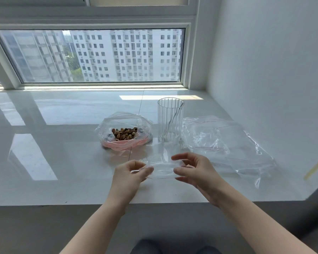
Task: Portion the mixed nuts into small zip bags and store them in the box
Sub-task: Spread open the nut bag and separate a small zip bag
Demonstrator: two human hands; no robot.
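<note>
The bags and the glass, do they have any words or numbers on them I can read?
None can be read.
Small zip bag held by left hand and right hand: clear, no print shows.
Big bag of nuts: only pink zip lines.
Ribbed glass: plain.
Pile of empty bags: thin red lines, no words.

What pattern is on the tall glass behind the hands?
Clear glass with vertical ribbed lines running down its sides, empty-looking; seen in the head view.
</note>
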